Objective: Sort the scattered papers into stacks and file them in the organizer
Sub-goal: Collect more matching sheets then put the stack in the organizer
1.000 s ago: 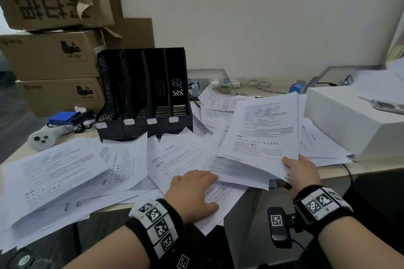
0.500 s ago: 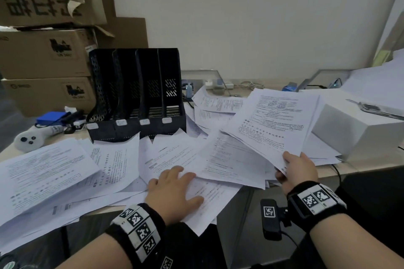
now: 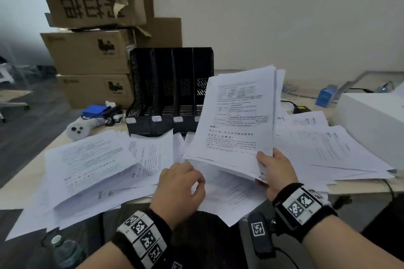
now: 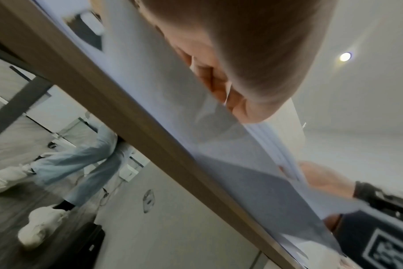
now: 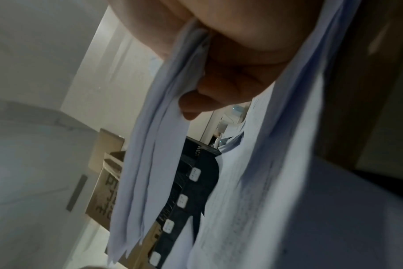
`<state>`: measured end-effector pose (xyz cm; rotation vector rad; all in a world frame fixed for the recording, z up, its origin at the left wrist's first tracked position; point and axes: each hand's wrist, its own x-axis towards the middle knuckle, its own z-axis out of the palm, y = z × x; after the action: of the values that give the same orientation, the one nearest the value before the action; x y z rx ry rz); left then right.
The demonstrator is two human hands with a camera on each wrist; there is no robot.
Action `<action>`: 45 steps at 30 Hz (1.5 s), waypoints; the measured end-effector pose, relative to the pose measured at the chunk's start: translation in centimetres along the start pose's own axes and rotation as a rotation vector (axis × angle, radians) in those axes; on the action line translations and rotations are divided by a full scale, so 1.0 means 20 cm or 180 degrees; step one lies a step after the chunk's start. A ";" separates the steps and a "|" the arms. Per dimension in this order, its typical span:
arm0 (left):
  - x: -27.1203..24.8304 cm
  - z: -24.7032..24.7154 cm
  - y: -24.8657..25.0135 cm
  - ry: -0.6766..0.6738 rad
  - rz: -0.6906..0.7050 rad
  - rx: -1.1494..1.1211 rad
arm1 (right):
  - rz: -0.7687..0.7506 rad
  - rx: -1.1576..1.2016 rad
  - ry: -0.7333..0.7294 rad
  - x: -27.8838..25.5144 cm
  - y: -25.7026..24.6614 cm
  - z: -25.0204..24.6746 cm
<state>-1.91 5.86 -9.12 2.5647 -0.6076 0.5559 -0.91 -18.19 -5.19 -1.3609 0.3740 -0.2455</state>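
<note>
Gathering is the step: my right hand (image 3: 276, 167) pinches a thick sheaf of printed white papers (image 3: 237, 120), raised at one o'clock before the black four-slot mesh organizer (image 3: 166, 91). My left hand (image 3: 180, 190), fingers curled, pinches loose sheets (image 3: 91, 159) on the counter (image 3: 19, 190). Next, I think: squaring edges.

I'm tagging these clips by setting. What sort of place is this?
Probably an office or its storeroom: a desk covered in printed papers, a black file organizer at the back, and stacked cardboard boxes beside it.
</note>
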 end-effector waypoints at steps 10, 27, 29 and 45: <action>-0.15 -0.14 -0.22 -0.1075 -0.1067 0.0462 | -0.0182 -0.0391 -0.0108 0.05 0.13 0.15; -0.04 -0.16 -0.25 0.0564 0.0547 -0.0302 | -0.0059 -0.0988 -0.0348 0.10 0.20 0.15; 0.00 -0.13 -0.20 0.0505 0.0845 -0.0408 | -0.0022 -0.1026 -0.0350 0.10 0.20 0.15; 0.10 -0.03 -0.08 -0.0687 0.0409 0.0014 | 0.0029 -0.1183 -0.0413 0.14 0.21 0.13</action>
<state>0.32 6.76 -8.15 2.6228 -0.8500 0.3232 2.56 -16.08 -9.16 -1.7304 0.3267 -0.0801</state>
